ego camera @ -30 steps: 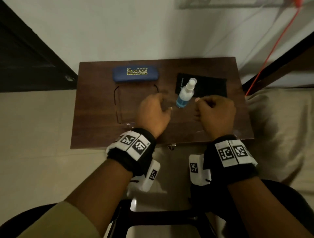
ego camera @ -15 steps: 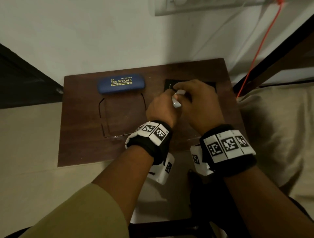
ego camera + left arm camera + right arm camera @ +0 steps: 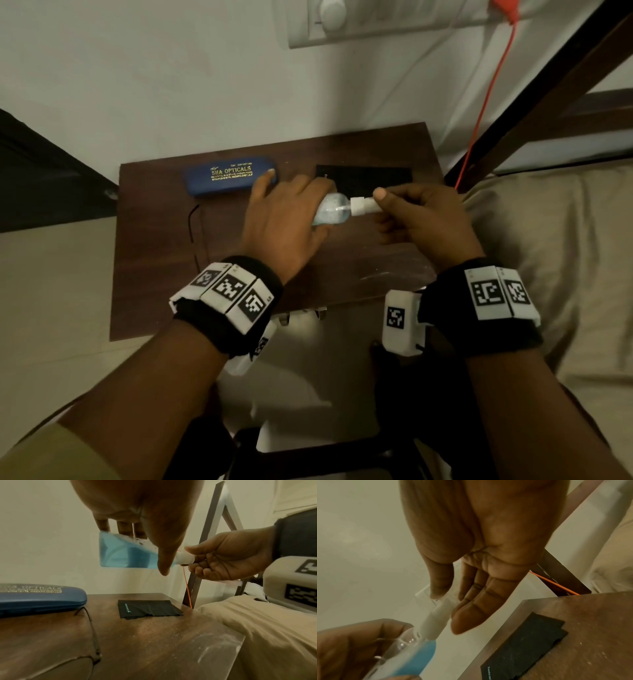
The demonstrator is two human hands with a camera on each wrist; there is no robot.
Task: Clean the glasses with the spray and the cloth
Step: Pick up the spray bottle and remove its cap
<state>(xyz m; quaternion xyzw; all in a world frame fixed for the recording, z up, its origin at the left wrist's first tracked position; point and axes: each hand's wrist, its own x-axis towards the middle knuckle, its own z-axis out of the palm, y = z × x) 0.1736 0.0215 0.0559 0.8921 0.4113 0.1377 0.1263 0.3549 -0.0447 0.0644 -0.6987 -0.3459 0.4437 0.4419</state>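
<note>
My left hand (image 3: pixel 291 212) grips the body of a small spray bottle (image 3: pixel 331 213) of blue liquid, held on its side above the table. My right hand (image 3: pixel 411 216) pinches the bottle's clear cap (image 3: pixel 366 205) between thumb and fingers. The left wrist view shows the spray bottle (image 3: pixel 126 553) tilted, with the right hand (image 3: pixel 223 559) at its white nozzle end. The black cloth (image 3: pixel 373 178) lies flat at the table's back right. The thin-framed glasses (image 3: pixel 92 635) lie on the table at the left, partly hidden under my left forearm in the head view.
A blue glasses case (image 3: pixel 229 175) lies at the back left of the small brown table (image 3: pixel 154 274). A wall stands right behind the table. A beige bed (image 3: pixel 565 257) adjoins its right side, with an orange cable (image 3: pixel 479 120) hanging down by a dark frame.
Both hands closed on the standing bottle, lifted it off the table and tipped it sideways. The right hand has moved to the cap end, uncovering the cloth.
</note>
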